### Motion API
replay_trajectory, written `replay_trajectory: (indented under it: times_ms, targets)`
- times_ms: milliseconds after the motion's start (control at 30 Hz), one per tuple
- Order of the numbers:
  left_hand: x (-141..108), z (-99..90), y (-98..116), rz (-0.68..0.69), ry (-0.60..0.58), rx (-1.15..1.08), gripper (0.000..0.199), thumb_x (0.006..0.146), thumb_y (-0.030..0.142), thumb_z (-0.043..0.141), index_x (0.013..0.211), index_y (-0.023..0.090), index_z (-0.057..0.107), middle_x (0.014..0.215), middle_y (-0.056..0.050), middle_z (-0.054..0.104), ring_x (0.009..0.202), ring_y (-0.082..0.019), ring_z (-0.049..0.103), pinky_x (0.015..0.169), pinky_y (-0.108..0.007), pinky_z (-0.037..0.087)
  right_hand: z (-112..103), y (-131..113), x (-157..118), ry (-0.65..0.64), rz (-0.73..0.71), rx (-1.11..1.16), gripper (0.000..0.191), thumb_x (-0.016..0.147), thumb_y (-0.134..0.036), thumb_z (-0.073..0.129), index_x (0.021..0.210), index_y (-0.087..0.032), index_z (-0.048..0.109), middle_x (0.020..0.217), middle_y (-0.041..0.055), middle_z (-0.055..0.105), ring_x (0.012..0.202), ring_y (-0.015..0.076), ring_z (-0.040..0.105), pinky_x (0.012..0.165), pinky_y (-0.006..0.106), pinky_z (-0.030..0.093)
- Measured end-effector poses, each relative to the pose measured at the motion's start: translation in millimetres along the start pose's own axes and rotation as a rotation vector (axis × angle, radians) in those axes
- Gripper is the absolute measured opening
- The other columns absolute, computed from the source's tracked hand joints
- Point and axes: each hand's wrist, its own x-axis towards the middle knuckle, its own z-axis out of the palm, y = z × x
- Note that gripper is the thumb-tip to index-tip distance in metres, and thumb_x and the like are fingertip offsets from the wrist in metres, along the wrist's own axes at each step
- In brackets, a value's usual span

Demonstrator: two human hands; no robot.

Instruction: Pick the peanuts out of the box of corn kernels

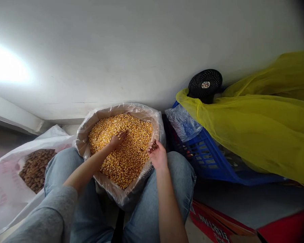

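Note:
A clear plastic-lined sack (142,111) sits between my knees, heaped with dried yellow corn kernels (133,148). My left hand (118,140) lies on the kernels with its fingers apart and pushed slightly into the heap. My right hand (157,154) is at the sack's near right side, over the kernels' edge, with its fingers curled. Whether it holds any kernels is hidden. To the left, a white sack (7,189) holds brown almond-like nuts (35,170), and neither hand touches it.
A blue plastic crate (205,158) stands to the right, partly under a yellow plastic sheet (255,128). A round black fan (205,84) sits behind it against the white wall (116,50). A red cardboard box (212,222) lies on the floor at lower right.

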Motion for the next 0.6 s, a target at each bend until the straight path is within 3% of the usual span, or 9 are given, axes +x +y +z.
replay_trajectory:
  times_ms: [100,200,267,367,433,500,600]
  targets:
    - [0.7,-34.7,-14.2,0.083,-0.051,0.116,0.034,0.081,0.013,0.031,0.110,0.014,0.047,0.113,-0.001,0.054,0.110,-0.013,0.038,0.095,-0.028,0.028,4.3,2.1,-1.4,-0.019,0.018,0.008,0.007,0.064,-0.020,0.056,0.070,-0.017,0.053,0.057,-0.0057,0.050,0.048,0.0046,0.045,0.046,0.017,0.038]
    - [-14.1,-37.7,3.7,0.116,-0.068,0.175,0.036,0.082,0.012,0.026,0.112,0.009,0.046,0.112,-0.006,0.054,0.108,-0.014,0.041,0.094,-0.029,0.028,7.8,2.5,-4.9,-0.061,0.025,0.006,0.008,0.065,-0.021,0.057,0.071,-0.018,0.053,0.057,-0.0058,0.050,0.048,0.0044,0.045,0.046,0.017,0.038]
    - [-32.7,-19.5,31.6,0.187,-0.101,0.176,0.036,0.082,0.014,0.029,0.113,0.011,0.046,0.114,-0.009,0.053,0.109,-0.015,0.041,0.094,-0.031,0.027,8.3,0.9,-6.6,-0.085,0.017,0.014,0.008,0.065,-0.021,0.057,0.071,-0.018,0.052,0.058,-0.0058,0.049,0.049,0.0043,0.045,0.046,0.017,0.038]
    - [-58.8,23.5,76.3,0.400,-0.221,0.135,0.031,0.081,0.024,0.038,0.110,0.022,0.050,0.115,-0.001,0.053,0.111,-0.013,0.040,0.096,-0.027,0.025,5.6,-3.7,-6.0,-0.063,-0.005,0.034,0.007,0.066,-0.021,0.056,0.070,-0.018,0.052,0.058,-0.0057,0.049,0.048,0.0043,0.044,0.046,0.018,0.038]
    - [-67.0,50.6,95.2,0.468,-0.254,0.113,0.034,0.083,0.027,0.034,0.113,0.021,0.048,0.121,-0.003,0.048,0.115,-0.015,0.037,0.098,-0.030,0.024,2.2,-7.1,-3.9,-0.038,-0.029,0.033,0.006,0.066,-0.021,0.055,0.070,-0.018,0.052,0.057,-0.0059,0.049,0.048,0.0045,0.045,0.046,0.018,0.039]
    - [-69.8,71.3,101.6,0.502,-0.274,0.093,0.038,0.081,0.030,0.036,0.116,0.018,0.046,0.126,-0.007,0.042,0.119,-0.019,0.032,0.099,-0.035,0.021,-1.1,-9.4,-1.6,-0.019,-0.052,0.028,0.005,0.067,-0.021,0.055,0.069,-0.018,0.051,0.056,-0.0060,0.049,0.048,0.0047,0.044,0.046,0.018,0.039]
    - [-77.3,92.1,97.2,0.567,-0.335,0.057,0.039,0.076,0.031,0.045,0.113,0.022,0.050,0.123,-0.003,0.046,0.118,-0.016,0.035,0.100,-0.027,0.023,-3.1,-9.4,1.4,0.001,-0.055,0.042,0.003,0.067,-0.020,0.053,0.068,-0.018,0.051,0.056,-0.0061,0.049,0.047,0.0042,0.044,0.045,0.017,0.038]
